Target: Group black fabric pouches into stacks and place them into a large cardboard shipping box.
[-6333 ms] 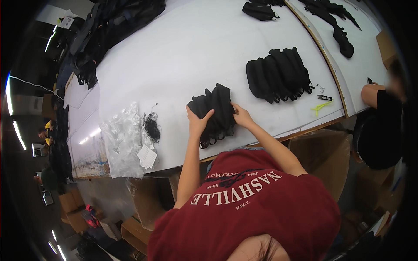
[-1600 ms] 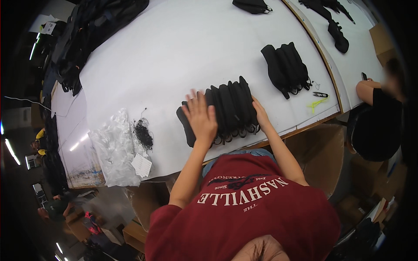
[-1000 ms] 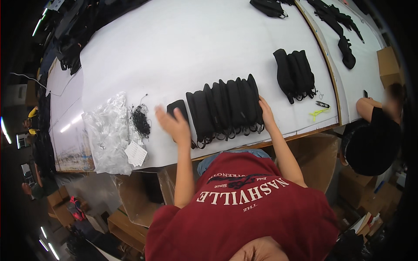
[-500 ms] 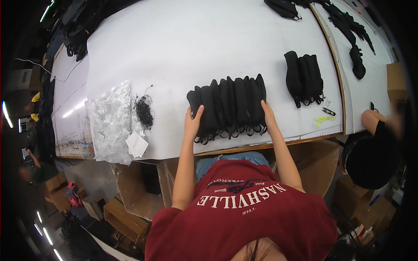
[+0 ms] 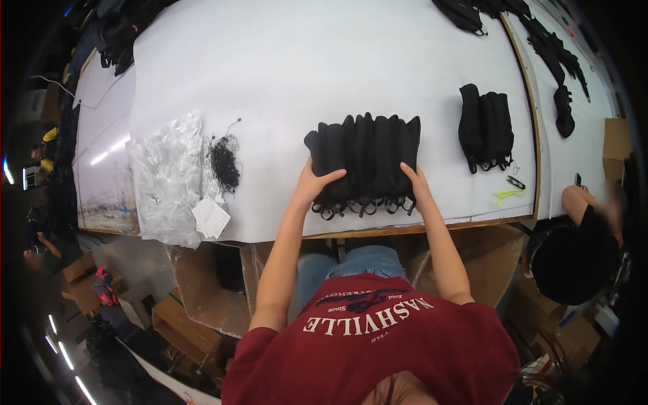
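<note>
The left hand [image 5: 320,183] and right hand [image 5: 416,185] clamp opposite ends of a row of black cloth pouches [image 5: 364,155], which sits between them on the white tabletop [image 5: 283,81]. Left of the left hand lie a tangle of black cords [image 5: 224,162], then clear plastic bags [image 5: 165,179]. Right of the right hand are a smaller black bundle [image 5: 487,128] and what look like small snips [image 5: 516,182].

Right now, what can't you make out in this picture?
All in the head view:
Left grip and right grip: some fingers hidden by the black pouches.
Inside the pouches: hidden by their fabric.
Dark fabric pile, upper left: cut off by the top edge.
White sheet: print too small.
Co-worker's head: blurred.
</note>
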`<state>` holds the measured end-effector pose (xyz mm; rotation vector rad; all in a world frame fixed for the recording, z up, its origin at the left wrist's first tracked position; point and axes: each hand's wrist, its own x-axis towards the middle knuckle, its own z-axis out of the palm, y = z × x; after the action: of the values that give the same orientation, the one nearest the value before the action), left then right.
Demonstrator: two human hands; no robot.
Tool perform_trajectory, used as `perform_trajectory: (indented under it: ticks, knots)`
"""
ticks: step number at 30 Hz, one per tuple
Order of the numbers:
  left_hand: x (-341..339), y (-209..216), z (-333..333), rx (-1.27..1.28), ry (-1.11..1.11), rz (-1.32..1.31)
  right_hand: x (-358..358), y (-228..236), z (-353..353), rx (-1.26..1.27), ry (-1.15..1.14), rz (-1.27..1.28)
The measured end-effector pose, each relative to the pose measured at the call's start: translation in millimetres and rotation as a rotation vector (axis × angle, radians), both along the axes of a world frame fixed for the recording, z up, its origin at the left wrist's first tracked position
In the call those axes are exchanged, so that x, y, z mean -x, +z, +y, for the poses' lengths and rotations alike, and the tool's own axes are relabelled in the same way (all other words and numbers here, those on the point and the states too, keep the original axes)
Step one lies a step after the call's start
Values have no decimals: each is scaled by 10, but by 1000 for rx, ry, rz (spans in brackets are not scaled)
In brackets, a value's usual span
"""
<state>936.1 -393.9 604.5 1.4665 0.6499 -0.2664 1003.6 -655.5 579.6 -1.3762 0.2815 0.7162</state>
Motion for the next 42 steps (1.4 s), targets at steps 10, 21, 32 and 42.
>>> perform_trajectory:
  ticks: [10,21,32,42]
  knots:
    - [831,305,757,176,175,-327,378,272,793,-12,41,23]
    - [4746,113,2268,247,980,-257,2765,363,3690,112,739,-25]
    - [6519,-3082,2809,489,1228,10,4563,-2328,5573,542,1322,56]
    - [6007,-5139,2627,320,1363,79,4201,-4670,5848,693,1556,-144]
